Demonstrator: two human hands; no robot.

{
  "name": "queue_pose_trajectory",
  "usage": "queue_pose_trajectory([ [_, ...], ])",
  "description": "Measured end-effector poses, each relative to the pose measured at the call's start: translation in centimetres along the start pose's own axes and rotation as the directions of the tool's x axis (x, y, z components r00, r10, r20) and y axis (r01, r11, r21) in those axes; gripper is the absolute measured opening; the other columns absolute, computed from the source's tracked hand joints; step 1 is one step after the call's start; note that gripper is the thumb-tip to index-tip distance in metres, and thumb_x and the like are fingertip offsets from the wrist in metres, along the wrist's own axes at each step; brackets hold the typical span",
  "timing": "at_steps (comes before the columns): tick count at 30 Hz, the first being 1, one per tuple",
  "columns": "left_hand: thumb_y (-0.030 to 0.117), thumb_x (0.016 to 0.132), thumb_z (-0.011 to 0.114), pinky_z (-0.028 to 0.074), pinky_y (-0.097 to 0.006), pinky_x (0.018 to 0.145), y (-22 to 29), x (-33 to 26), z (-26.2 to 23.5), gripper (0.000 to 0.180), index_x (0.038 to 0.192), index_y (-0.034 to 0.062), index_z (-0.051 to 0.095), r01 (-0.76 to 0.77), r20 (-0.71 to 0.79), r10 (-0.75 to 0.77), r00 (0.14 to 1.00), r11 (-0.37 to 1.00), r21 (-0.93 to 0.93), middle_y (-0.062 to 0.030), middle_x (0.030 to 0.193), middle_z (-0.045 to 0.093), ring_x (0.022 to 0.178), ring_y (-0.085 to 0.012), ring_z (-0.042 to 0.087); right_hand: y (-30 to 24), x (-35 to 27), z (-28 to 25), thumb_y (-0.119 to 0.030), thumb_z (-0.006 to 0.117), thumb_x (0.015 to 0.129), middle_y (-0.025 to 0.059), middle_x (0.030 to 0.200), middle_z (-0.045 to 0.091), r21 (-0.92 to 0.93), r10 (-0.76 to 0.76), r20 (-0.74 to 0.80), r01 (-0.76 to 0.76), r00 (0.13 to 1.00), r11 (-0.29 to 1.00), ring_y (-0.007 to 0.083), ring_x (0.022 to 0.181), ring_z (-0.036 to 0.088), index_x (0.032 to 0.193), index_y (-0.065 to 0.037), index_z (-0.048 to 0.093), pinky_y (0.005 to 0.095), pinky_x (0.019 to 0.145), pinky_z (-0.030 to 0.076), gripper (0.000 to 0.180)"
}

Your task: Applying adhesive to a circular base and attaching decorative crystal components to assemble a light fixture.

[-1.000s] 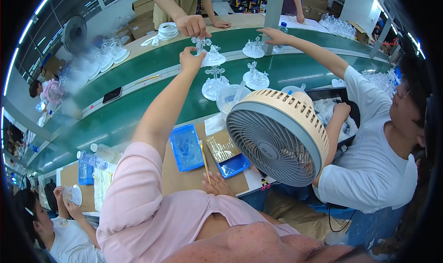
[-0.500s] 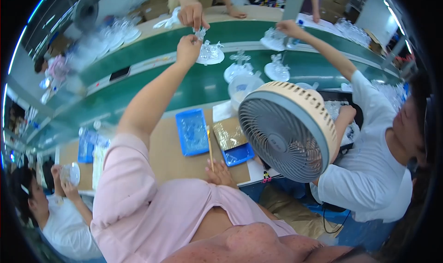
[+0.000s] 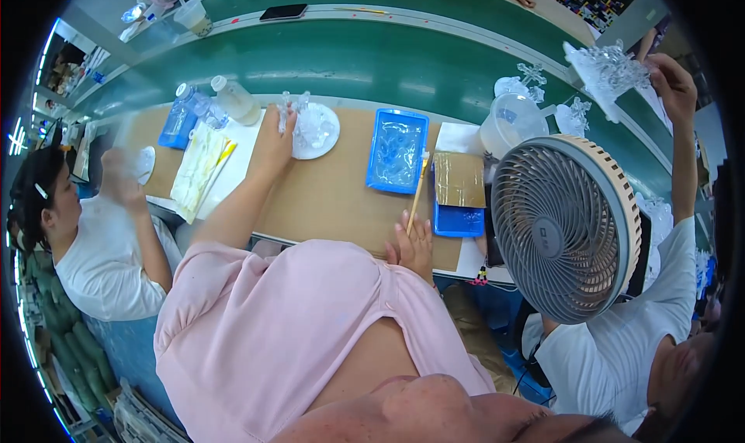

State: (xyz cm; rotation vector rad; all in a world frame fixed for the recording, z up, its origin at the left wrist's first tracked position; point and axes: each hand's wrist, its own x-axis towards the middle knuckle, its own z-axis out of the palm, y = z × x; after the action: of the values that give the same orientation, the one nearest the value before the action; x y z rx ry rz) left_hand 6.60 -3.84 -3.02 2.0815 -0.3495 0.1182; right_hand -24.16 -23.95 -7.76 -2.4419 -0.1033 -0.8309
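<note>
My left hand [image 3: 273,140] is closed round the clear plastic part of an ornament [image 3: 317,132] with a round white base, at the left of the brown work surface. The ornament is low over the board or touching it; I cannot tell which. Near the front edge, my right hand [image 3: 414,245] rests by the board with a thin paintbrush [image 3: 420,187] between its fingers, bristles pointing away from me. Just beyond the brush lies a blue tray [image 3: 372,152] with clear, shiny contents. A gold-brown pad [image 3: 459,179] sits on a second blue tray [image 3: 458,224].
A large fan [image 3: 559,229] blocks part of the right side. Two bottles [image 3: 237,101] and a yellow-stained cloth [image 3: 203,171] are at the left. The green conveyor [image 3: 341,59] runs behind. Co-workers sit on both sides; the right one holds up a clear ornament [image 3: 609,74].
My left hand has come back from the far side of the conveyor to the board, bringing an ornament. The view has swung left. My right hand still has the brush.
</note>
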Motion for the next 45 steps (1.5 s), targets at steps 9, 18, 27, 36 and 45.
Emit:
queue_pose_trajectory([
  [9,-0.013,0.080,0.041,0.031,-0.043,0.110,0.7,4.3,-11.2,0.054,0.131,0.0039,0.046,-0.450,0.261,0.367,0.893,0.719,0.530,-0.0220,0.139,0.041,0.130,-0.0394,0.037,1.1,0.4,-1.7,-0.015,0.063,0.087,0.0195,0.137,0.048,-0.110,-0.030,-0.079,0.022,0.996,0.994,0.0349,0.128,0.044,0.126,-0.004,0.048,0.0523,0.109,0.028,0.043],
  [18,0.042,0.076,0.074,0.034,-0.039,0.107,25.6,0.6,1.5,0.076,0.135,0.0043,0.045,-0.742,0.389,0.741,0.547,0.645,-0.183,-0.0175,0.136,0.047,0.128,-0.0338,0.043,-1.4,0.1,-0.3,-0.014,0.060,0.088,0.0168,0.135,0.051,-0.098,-0.027,-0.002,0.026,1.000,0.995,0.0308,0.127,0.047,0.123,-0.005,0.052,0.0498,0.108,0.031,0.037],
  [27,0.028,0.075,0.077,0.052,-0.033,0.073,27.5,1.5,5.5,0.035,0.102,0.0070,0.066,-0.745,0.361,0.729,0.582,0.656,-0.123,-0.0111,0.090,0.068,0.079,-0.0261,0.065,-2.7,1.4,-1.1,-0.011,0.059,0.086,0.0189,0.131,0.052,-0.128,0.005,-0.020,-0.007,1.000,0.992,0.0320,0.119,0.051,0.118,-0.001,0.053,0.0478,0.107,0.033,0.034],
  [36,0.007,0.074,0.068,0.052,-0.034,0.078,20.3,-1.6,-7.0,0.019,0.093,0.0066,0.065,-0.977,0.411,0.910,0.044,0.126,-0.173,-0.0063,0.093,0.065,0.088,-0.0243,0.064,-3.5,1.2,-2.6,-0.003,0.049,0.090,0.0175,0.123,0.059,-0.043,-0.076,-0.018,0.075,0.997,0.996,0.0331,0.111,0.057,0.122,-0.003,0.051,0.0479,0.103,0.037,0.033],
  [45,0.004,0.073,0.065,0.055,-0.036,0.081,14.7,-9.6,-13.1,0.016,0.089,0.0043,0.064,-0.997,0.339,0.938,-0.070,-0.059,-0.043,-0.0094,0.093,0.065,0.089,-0.0258,0.066,-3.7,6.4,-5.8,-0.024,0.047,0.100,0.0098,0.076,0.066,0.175,0.164,-0.389,-0.102,0.907,0.979,0.0132,0.060,0.058,0.099,0.001,0.064,0.0240,0.056,0.046,0.030],
])
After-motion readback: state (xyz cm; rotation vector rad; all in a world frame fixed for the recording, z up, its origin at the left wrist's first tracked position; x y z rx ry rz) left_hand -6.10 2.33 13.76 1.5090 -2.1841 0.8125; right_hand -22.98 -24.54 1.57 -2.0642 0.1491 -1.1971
